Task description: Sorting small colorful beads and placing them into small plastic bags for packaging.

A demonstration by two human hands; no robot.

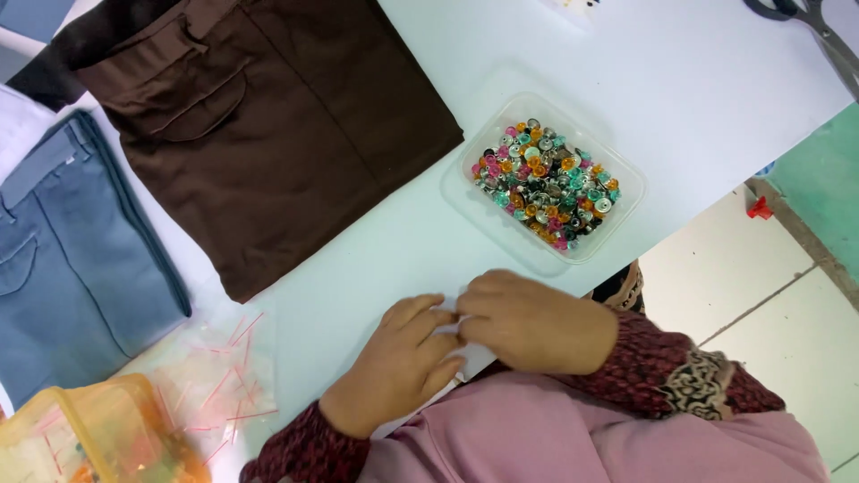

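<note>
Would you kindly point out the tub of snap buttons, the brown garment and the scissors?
Tub (626,183), head view, clear right rim.
Brown garment (295,152), head view, middle of the folded cloth.
Scissors (828,36), head view, grey blades.

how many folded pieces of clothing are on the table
2: brown trousers at top centre, and a blue-grey garment at the left edge, partly cut off. More may lie out of view.

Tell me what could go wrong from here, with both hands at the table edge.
The left hand and right hand pinch something small and pale right at the table edge; it might drop. The open tray of snap buttons sits close by, so a nudge could scatter them.
</note>
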